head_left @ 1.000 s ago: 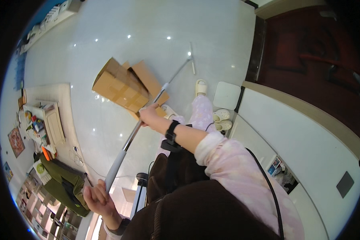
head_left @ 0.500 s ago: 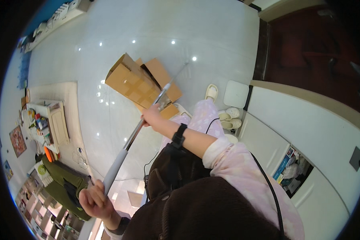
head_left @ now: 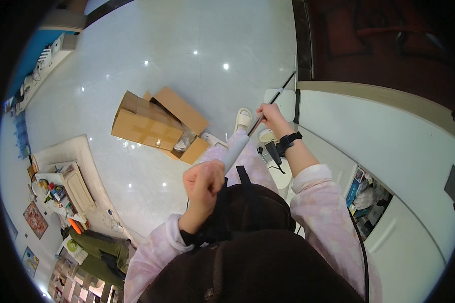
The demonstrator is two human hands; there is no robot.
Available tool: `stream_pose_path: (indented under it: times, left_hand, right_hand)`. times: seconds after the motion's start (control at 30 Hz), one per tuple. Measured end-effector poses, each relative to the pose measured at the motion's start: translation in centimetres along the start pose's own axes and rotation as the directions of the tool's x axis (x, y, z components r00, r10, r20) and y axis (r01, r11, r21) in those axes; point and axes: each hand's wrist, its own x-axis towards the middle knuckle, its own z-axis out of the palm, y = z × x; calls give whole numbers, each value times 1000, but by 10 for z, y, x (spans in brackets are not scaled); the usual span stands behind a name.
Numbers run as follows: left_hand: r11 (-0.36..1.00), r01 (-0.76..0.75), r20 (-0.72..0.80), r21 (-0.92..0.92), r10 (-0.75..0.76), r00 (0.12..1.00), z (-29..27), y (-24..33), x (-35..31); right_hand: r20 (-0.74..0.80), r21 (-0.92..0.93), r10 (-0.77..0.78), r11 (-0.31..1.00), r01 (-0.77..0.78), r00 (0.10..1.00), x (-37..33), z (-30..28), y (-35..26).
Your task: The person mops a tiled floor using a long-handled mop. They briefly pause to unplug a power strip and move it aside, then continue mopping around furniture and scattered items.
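Note:
A long mop handle [head_left: 236,152] slants across my front, its thick grey grip near my body and its thin dark and silver shaft reaching up to the right. My left hand [head_left: 204,181] is closed round the upper end of the grey grip. Further down, my right hand [head_left: 274,117] wraps the shaft, with a black strap on that wrist. The far end lies on the floor beside the dark red door [head_left: 369,45]; a thin pale edge shows there, too slight to make out the head. Below the shaft are my feet in cream slippers [head_left: 243,119].
An open cardboard box [head_left: 149,121] lies on the glossy tiles [head_left: 187,30] left of my feet. A white square scale-like plate [head_left: 283,103] and cream clogs [head_left: 267,135] stand by the white cabinet [head_left: 384,116]. A small cabinet [head_left: 78,189] and green sofa [head_left: 98,250] are at left.
Both hands have swung to the right with the mop handle, its far end going from beside the box to the door's edge. The view has shifted too.

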Motion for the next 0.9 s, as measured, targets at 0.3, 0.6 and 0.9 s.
stream_pose_path:
  times: [0.3,0.6,0.9]
  left_hand:
    - [992,-6,-119,123,21,993,-1,-1,-4]
    - [974,-43,-353,222,121,928,-87,76,-104]
    - [974,5,-631,227,143,762,-207,176,-260]
  right_hand:
    - [-35,-18,12,1000,-13,999,6,16,9]
    - [255,-66,149,988,-136,955,-65,151,80]
    - [412,-182,268,961,-210,871,-212,299,229]
